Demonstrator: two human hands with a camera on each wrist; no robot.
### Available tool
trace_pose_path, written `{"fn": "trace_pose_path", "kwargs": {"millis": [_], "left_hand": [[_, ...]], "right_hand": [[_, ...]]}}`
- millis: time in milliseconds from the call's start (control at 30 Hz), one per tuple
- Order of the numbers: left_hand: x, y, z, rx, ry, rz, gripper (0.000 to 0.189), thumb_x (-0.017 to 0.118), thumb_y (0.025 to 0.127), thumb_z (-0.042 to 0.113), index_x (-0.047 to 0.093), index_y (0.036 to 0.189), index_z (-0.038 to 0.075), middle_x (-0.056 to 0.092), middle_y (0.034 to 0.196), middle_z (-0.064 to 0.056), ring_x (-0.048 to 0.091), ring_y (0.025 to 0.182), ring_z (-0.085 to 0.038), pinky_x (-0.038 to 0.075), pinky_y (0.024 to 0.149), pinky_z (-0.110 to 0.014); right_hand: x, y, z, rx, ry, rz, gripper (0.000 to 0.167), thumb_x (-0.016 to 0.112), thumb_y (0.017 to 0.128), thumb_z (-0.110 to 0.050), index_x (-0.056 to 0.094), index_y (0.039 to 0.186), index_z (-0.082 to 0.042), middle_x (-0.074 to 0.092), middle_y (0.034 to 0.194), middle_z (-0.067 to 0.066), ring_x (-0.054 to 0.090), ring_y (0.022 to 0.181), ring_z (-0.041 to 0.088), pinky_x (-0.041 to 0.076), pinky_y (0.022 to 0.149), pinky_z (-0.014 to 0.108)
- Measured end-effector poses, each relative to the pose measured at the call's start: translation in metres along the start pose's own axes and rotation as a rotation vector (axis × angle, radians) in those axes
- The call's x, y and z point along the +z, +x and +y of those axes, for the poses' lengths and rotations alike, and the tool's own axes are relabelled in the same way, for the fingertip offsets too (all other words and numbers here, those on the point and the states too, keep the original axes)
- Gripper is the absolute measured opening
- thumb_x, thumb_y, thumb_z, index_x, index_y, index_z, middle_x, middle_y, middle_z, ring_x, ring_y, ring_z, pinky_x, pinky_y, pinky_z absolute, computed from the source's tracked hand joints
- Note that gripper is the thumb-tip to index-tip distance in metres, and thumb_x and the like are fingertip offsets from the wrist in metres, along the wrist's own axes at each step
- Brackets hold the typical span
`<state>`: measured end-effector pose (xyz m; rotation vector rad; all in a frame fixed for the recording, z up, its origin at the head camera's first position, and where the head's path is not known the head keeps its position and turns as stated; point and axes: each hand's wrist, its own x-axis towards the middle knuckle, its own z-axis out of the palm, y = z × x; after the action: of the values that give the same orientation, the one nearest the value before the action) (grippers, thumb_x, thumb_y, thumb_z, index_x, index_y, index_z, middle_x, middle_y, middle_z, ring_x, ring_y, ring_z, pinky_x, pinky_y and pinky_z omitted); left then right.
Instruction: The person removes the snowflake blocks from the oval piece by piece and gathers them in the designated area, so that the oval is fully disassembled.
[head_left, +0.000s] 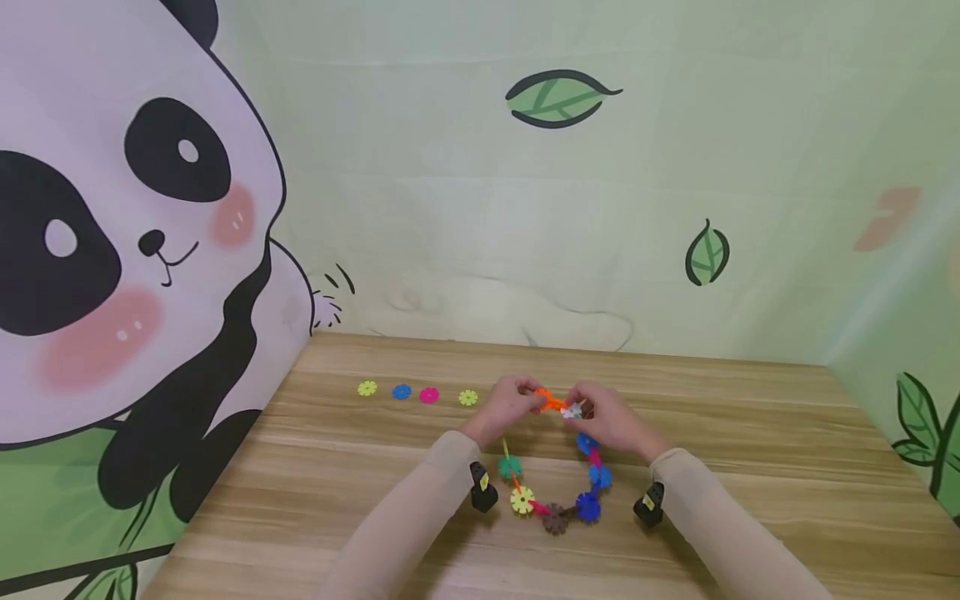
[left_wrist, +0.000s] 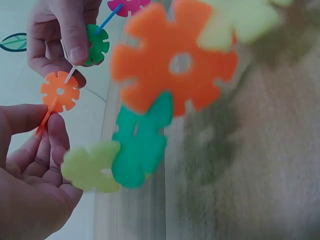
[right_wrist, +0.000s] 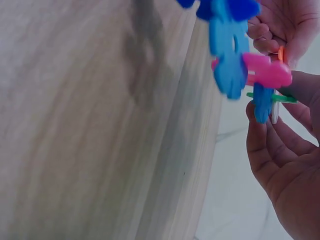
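A chain of notched plastic flower discs hangs in a loop between the hands. My left hand (head_left: 510, 406) pinches an orange disc (left_wrist: 47, 120) edge-on, slotted into another orange disc (left_wrist: 60, 95). My right hand (head_left: 613, 418) grips a white disc (right_wrist: 275, 111) and a green disc (left_wrist: 98, 46) beside it. From there the chain runs through blue, pink and dark blue discs (head_left: 588, 507) to a brown disc (head_left: 555, 518) at the bottom. It climbs on the left through a yellow disc (head_left: 522, 500) and a teal disc (head_left: 510, 467) to a yellow-green disc (left_wrist: 92, 167) below my left hand.
Along the back of the wooden table (head_left: 750, 433) lie loose discs in a row: yellow (head_left: 367, 388), blue (head_left: 401, 392), pink (head_left: 429, 396) and another yellow one (head_left: 468, 397). Behind stands a pale wall covering (head_left: 420, 208) with a printed panda (head_left: 247, 167) and leaves.
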<state>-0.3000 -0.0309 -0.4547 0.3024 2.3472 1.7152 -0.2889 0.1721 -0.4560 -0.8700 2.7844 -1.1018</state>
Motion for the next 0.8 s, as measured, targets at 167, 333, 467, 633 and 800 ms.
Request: {"fn": "trace_pose_path", "kwargs": {"millis": [167, 333, 467, 633, 800], "left_hand": [[-0.0012, 0.0018, -0.0028, 0.005, -0.034, -0.011, 0.015, 0.061, 0.088, 0.009, 0.065, 0.099, 0.0, 0.064, 0.084, -0.004, 0.057, 0.078, -0.016, 0.048, 0.084, -0.044], [-0.0027, 0.0042, -0.0054, -0.003, -0.032, -0.021, 0.013, 0.062, 0.09, 0.011, 0.065, 0.098, 0.001, 0.064, 0.085, -0.004, 0.058, 0.08, -0.019, 0.048, 0.082, -0.042], [-0.0018, 0.0021, -0.0037, -0.023, 0.021, -0.004, 0.01, 0.064, 0.09, 0.01, 0.065, 0.097, 0.003, 0.064, 0.084, -0.004, 0.061, 0.085, -0.028, 0.05, 0.076, -0.038], [-0.0013, 0.0009, -0.0011, -0.035, 0.053, 0.028, 0.008, 0.063, 0.09, 0.008, 0.065, 0.095, 0.002, 0.063, 0.084, -0.005, 0.06, 0.084, -0.029, 0.048, 0.068, -0.03], [-0.0023, 0.0001, 0.0021, -0.036, 0.092, 0.075, 0.007, 0.061, 0.088, 0.007, 0.064, 0.093, 0.003, 0.061, 0.081, -0.004, 0.053, 0.073, -0.018, 0.045, 0.062, -0.026]], "right_hand": [[-0.0005, 0.0009, -0.0002, -0.004, 0.003, 0.006, 0.016, 0.069, 0.086, -0.009, 0.061, 0.1, -0.009, 0.062, 0.088, 0.0, 0.054, 0.07, 0.013, 0.048, 0.062, 0.029], [-0.0008, 0.001, -0.0001, -0.008, -0.004, 0.003, 0.015, 0.068, 0.087, -0.01, 0.063, 0.101, -0.009, 0.063, 0.091, 0.0, 0.056, 0.073, 0.011, 0.049, 0.064, 0.029], [0.0004, 0.0009, -0.0002, -0.012, -0.001, -0.005, 0.014, 0.068, 0.088, -0.012, 0.064, 0.101, -0.01, 0.064, 0.092, 0.0, 0.056, 0.073, 0.011, 0.049, 0.064, 0.029], [0.0005, 0.0015, -0.0015, -0.033, 0.001, -0.001, 0.014, 0.067, 0.088, -0.01, 0.064, 0.102, -0.009, 0.063, 0.089, 0.001, 0.054, 0.068, 0.012, 0.048, 0.06, 0.028], [-0.0011, 0.0022, -0.0008, -0.032, -0.002, 0.004, 0.015, 0.067, 0.088, -0.009, 0.064, 0.103, -0.009, 0.063, 0.088, 0.0, 0.051, 0.065, 0.013, 0.046, 0.057, 0.027]]}}
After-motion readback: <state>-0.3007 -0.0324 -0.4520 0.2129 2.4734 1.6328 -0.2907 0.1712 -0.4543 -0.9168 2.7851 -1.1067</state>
